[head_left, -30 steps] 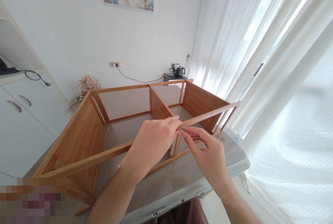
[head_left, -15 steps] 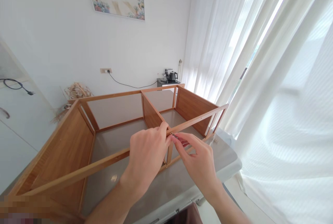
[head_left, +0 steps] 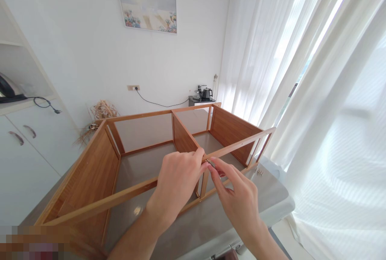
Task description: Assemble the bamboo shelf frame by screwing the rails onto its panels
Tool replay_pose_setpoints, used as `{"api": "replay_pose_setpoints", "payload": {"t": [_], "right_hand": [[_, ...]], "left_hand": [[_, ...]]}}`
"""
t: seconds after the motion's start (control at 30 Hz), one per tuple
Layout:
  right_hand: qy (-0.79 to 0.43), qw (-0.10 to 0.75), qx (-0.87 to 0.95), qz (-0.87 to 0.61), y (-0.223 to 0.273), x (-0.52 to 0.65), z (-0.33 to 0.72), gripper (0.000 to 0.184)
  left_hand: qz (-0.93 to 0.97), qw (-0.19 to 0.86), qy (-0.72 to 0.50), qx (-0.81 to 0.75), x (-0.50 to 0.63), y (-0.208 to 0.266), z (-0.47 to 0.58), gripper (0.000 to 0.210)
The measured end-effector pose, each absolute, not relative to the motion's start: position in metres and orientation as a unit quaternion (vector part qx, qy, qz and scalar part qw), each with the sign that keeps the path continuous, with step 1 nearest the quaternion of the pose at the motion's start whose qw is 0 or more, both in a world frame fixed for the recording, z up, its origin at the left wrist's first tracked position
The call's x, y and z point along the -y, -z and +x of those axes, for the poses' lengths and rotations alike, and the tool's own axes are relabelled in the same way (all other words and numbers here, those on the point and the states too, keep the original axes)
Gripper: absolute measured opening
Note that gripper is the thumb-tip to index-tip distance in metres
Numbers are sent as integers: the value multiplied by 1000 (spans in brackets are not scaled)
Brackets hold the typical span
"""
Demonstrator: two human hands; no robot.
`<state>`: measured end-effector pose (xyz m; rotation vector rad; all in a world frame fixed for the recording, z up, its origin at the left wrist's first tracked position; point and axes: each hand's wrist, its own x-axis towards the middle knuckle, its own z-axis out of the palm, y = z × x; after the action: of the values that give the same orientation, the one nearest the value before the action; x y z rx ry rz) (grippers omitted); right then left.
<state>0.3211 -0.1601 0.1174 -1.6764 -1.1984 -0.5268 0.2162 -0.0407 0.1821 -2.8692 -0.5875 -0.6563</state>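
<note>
A wooden frame [head_left: 144, 190] with side panels and a middle divider [head_left: 184, 132] rests on a grey glossy table [head_left: 241, 207]. My left hand [head_left: 179, 177] is closed around its near top rail, where the divider meets it. Just right of it, my right hand [head_left: 237, 185] pinches a small metal screw [head_left: 210, 164] between thumb and fingertips, its tip at the rail's outer face. How deep the tip sits in the wood is hidden. Several loose screws [head_left: 258, 171] lie on the table beyond my right hand.
White curtains [head_left: 331, 131] hang along the right side. A kettle [head_left: 207, 93] stands on a small dark stand at the back. Dried plants [head_left: 104, 110] are behind the frame's left end, and white cabinets [head_left: 27, 151] stand at left. A blurred patch covers the lower left corner.
The camera view has shifted left and slightly up, so everything appears farther right and lower. Both hands keep their places at the rail, with the screw still pinched.
</note>
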Motion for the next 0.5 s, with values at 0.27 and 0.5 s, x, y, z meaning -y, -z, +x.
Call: {"api": "replay_pose_setpoints", "payload": {"t": [0.27, 0.5], "right_hand": [[179, 519, 487, -680, -114, 163, 318, 21], [143, 531, 474, -687, -116, 165, 316, 24]], "left_hand": [[-964, 68, 210, 150, 36, -185, 215, 17], [-963, 33, 222, 152, 37, -185, 209, 19]]}}
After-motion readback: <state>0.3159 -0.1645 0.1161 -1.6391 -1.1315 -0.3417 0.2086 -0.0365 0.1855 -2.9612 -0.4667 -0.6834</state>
